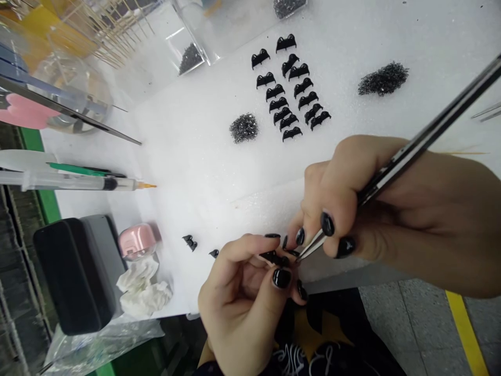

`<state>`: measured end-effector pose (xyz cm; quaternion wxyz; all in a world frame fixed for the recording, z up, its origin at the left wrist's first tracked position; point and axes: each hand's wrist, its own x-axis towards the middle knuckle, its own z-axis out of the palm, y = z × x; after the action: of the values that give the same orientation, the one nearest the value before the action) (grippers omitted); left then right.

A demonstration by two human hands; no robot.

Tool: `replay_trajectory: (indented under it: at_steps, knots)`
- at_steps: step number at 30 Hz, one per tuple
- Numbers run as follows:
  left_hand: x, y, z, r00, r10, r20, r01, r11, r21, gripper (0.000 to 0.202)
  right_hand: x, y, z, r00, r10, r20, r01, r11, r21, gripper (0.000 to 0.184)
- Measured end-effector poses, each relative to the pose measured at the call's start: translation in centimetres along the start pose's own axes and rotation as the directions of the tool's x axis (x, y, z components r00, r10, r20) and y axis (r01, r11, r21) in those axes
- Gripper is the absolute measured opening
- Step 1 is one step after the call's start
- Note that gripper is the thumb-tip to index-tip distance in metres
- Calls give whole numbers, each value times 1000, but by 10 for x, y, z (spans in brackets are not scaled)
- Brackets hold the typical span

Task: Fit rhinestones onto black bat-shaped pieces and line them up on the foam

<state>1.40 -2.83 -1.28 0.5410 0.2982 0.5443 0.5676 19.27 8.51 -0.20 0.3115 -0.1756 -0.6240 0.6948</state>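
Pinching a tiny black clip (271,257) between thumb and fingertips, the left hand (242,297) sits palm-up at the near edge of the white foam mat (188,130), its fingers curled in. The right hand (391,219) is angled in from the right, knuckles up, closed on a pair of tweezers (415,149) in a pen grip, with the tips right at the clip. I'd judge the clip nearly weightless, stiff plastic and a little slick. It could flick away if squeezed on its humped top, so its flat sides look the safer hold. 2 loose clips (190,242) lie just left of the hand. Rows of clips (291,89) and 2 heaps of fine metal bits (243,128) sit farther back.
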Motion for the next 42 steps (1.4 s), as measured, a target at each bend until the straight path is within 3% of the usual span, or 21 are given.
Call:
replay_trajectory:
  at_steps: [3,9,15,19,22,26,34,37,42]
  knots:
    - [0,-1,-1,1000,-5,4,5,1000,-3,21,1,-1,-1,1000,2,-31,-2,1000,-8,22]
    - [1,0,2,999,-30,-10,30,999,-33,21,11,-1,-1,990,116,-78,-107,988,113,18]
    - [1,2,0,999,-39,13,39,998,-51,22,4,0,5,996,69,-52,-63,992,108,20]
    - [1,1,0,999,-20,33,20,1000,0,22,1,-1,6,993,100,-68,-93,990,102,26]
    - [1,1,1,999,-45,-23,46,999,26,17,6,-4,8,976,194,-97,-177,971,159,37]
    - [1,-1,1,1000,0,5,-1,999,33,20,10,-9,8,917,372,-141,-332,911,246,55]
    - [-1,-2,2,1000,-9,-16,10,999,35,18,2,-4,4,984,160,-77,-145,975,171,39]
    - [-1,-1,2,1000,-18,-14,18,1000,15,19,9,-4,3,987,160,-36,-148,966,214,42]
    - [-2,-1,0,998,59,16,-60,998,31,23,14,-5,1,989,132,-63,-116,971,207,37]
